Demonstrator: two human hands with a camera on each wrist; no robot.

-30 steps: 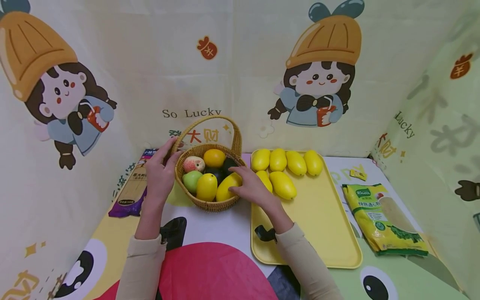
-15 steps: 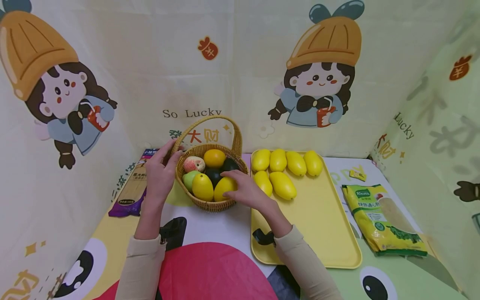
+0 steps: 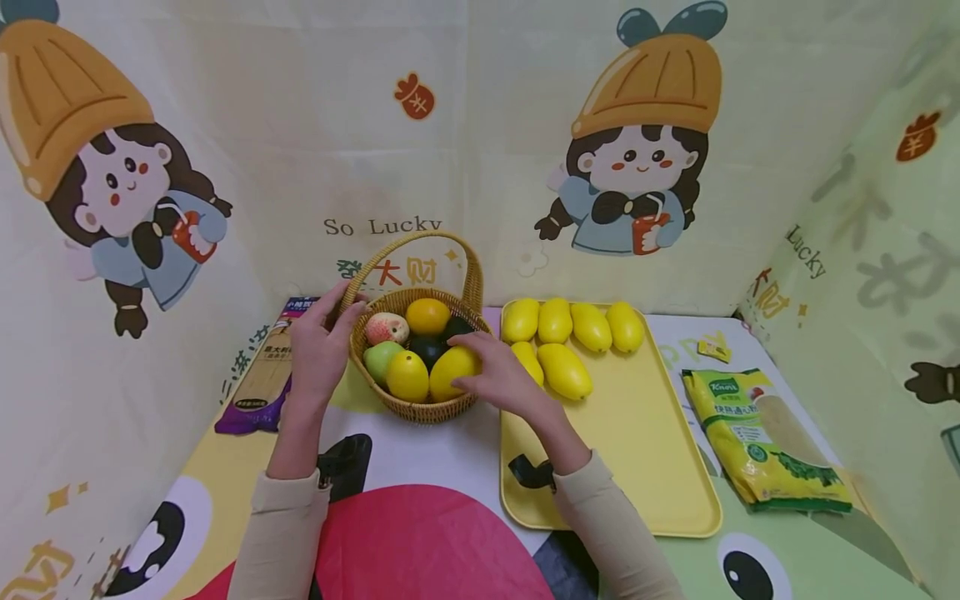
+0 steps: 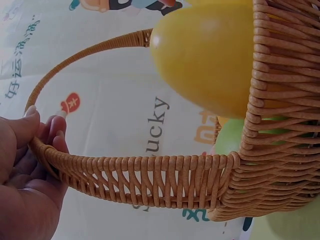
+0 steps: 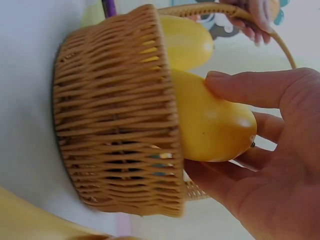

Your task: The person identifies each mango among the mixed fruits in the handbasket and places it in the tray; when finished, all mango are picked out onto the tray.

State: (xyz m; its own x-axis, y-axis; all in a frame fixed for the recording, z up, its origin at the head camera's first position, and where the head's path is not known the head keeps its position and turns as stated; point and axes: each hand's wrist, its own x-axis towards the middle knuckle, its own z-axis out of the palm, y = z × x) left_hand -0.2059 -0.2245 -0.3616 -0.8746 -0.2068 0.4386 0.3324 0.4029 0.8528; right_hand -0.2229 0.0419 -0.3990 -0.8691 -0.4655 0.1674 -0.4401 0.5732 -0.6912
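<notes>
In the head view a wicker basket (image 3: 427, 414) of fruit stands at the back centre, its arched handle up. My left hand (image 3: 321, 350) holds the left side of that handle (image 4: 145, 180), thumb and fingers around it in the left wrist view. At the basket's right side, my right hand (image 3: 501, 373) grips a yellow mango (image 5: 215, 122), thumb on one side and fingers on the other; its lower end sits below the rim. Beside it is another yellow mango (image 3: 407, 377). A green fruit (image 3: 381, 360), a peach (image 3: 387, 328), an orange (image 3: 427, 317) and dark fruits (image 3: 427, 349) share the basket.
Right of the basket lies a yellow tray (image 3: 622, 450) with several mangoes (image 3: 565, 371) at its far left. A yellow-green Knorr bag (image 3: 761, 442) and a small yellow packet (image 3: 714, 350) are farther right. A purple noodle pack (image 3: 255, 400) lies left of my left hand.
The mango in my right hand has shifted left and stands more upright against its yellow neighbour. My right hand has moved only slightly; my left hand stays on the handle.
</notes>
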